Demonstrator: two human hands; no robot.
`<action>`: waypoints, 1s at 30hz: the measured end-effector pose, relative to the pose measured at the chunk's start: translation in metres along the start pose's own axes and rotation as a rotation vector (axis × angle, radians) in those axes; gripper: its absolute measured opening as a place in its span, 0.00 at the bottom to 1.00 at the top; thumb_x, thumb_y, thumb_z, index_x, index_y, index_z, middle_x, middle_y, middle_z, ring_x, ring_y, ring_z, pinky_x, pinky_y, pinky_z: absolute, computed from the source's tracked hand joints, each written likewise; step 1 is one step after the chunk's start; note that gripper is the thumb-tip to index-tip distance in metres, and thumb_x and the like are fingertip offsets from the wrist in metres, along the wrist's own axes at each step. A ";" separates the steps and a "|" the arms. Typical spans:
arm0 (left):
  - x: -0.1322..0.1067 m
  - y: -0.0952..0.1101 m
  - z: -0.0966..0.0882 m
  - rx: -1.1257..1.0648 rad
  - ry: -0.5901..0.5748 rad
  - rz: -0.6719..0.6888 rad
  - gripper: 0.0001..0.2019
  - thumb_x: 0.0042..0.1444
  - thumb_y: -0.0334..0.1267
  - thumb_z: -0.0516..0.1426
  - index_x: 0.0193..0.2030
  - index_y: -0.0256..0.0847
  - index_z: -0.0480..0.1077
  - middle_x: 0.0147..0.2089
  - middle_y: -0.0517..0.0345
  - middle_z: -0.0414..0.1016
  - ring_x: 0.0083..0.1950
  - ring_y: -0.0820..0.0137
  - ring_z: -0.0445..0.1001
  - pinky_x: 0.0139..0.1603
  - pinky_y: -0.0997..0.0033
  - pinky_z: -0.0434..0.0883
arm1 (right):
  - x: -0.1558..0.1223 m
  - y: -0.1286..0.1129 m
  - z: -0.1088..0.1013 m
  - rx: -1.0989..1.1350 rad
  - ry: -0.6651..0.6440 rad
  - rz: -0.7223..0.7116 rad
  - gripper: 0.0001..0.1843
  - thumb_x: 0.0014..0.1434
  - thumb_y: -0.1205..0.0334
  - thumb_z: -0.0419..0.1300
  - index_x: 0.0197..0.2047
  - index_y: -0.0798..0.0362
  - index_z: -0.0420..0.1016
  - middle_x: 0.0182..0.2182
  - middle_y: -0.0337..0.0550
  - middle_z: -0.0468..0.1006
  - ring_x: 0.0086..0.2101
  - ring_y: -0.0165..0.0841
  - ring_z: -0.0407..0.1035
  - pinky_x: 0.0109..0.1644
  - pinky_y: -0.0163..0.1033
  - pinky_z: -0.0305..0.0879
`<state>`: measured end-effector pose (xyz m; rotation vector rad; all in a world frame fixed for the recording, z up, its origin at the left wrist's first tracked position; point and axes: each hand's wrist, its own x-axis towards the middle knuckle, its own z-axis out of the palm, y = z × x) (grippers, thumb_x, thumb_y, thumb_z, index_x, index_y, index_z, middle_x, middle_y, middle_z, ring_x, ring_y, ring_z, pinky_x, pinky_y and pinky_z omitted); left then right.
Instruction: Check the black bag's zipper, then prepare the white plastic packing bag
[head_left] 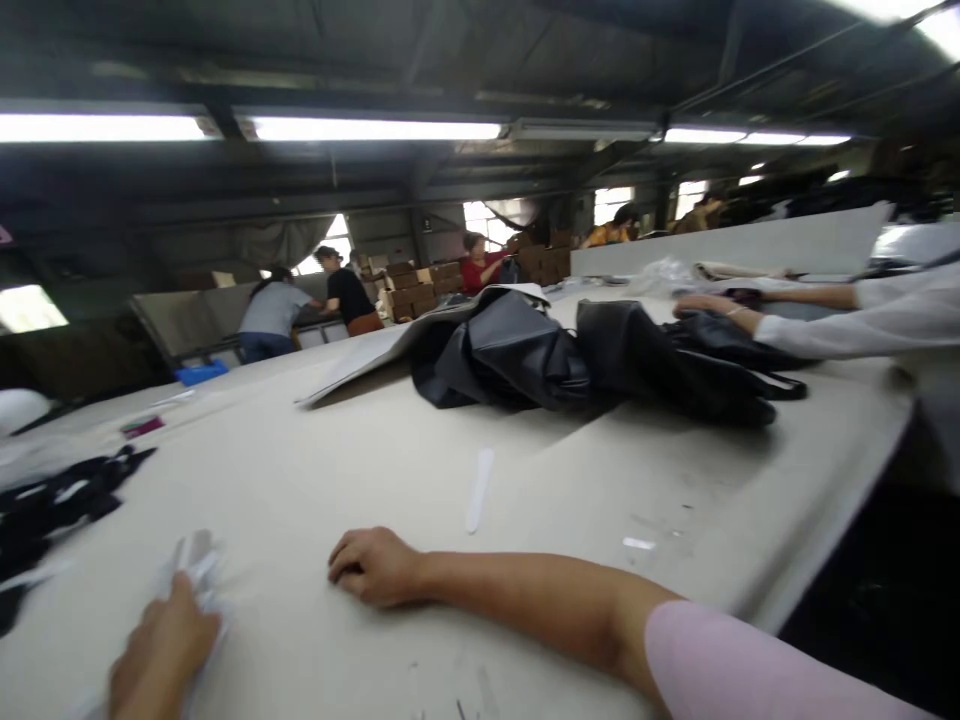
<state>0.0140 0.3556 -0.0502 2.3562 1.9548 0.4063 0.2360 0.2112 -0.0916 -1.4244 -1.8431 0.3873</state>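
Note:
At the lower left my left hand (169,635), smeared by motion, is closed on crumpled clear plastic (201,565) with pale strips in it; its exact kind is blurred. My right hand (379,567) rests on the pale tabletop (300,470), fingers curled inward, with nothing visible in them. Beyond it, a white strip (480,490) lies flat, touched by neither hand. A heap of black leather-like material (517,350) sits farther back, partly on a pale sheet (360,362).
At the right, a co-worker's hands and white sleeves (862,320) reach onto the black material. Black cut pieces (67,500) lie at the left edge, near a dark red item (142,427). A small white scrap (639,543) lies at right. Several people work beyond, near brown boxes (409,290).

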 end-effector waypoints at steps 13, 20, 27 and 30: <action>-0.061 0.034 -0.004 0.144 0.235 -0.095 0.27 0.64 0.26 0.53 0.70 0.34 0.59 0.70 0.37 0.59 0.71 0.49 0.58 0.71 0.43 0.57 | -0.012 0.027 0.002 0.374 -0.019 0.093 0.11 0.54 0.57 0.61 0.37 0.51 0.83 0.45 0.44 0.81 0.45 0.37 0.75 0.54 0.42 0.70; -0.135 0.070 -0.021 -0.109 0.582 0.176 0.21 0.64 0.27 0.53 0.63 0.33 0.67 0.65 0.42 0.67 0.69 0.52 0.62 0.72 0.46 0.61 | -0.012 0.029 -0.002 0.379 -0.040 0.211 0.19 0.50 0.48 0.62 0.38 0.52 0.84 0.44 0.47 0.82 0.46 0.42 0.75 0.57 0.47 0.69; -0.367 0.103 0.032 -0.445 0.758 0.469 0.19 0.59 0.20 0.49 0.53 0.37 0.70 0.50 0.46 0.79 0.60 0.62 0.75 0.63 0.54 0.76 | -0.012 0.023 -0.005 0.447 -0.053 0.287 0.19 0.45 0.49 0.64 0.36 0.53 0.84 0.40 0.47 0.83 0.43 0.43 0.76 0.57 0.48 0.69; -0.458 0.095 0.075 -0.473 0.500 0.280 0.25 0.57 0.27 0.55 0.58 0.56 0.72 0.40 0.54 0.82 0.42 0.64 0.82 0.50 0.66 0.82 | -0.015 0.017 -0.008 0.427 -0.051 0.313 0.14 0.46 0.55 0.64 0.35 0.54 0.84 0.38 0.46 0.83 0.43 0.43 0.76 0.57 0.47 0.68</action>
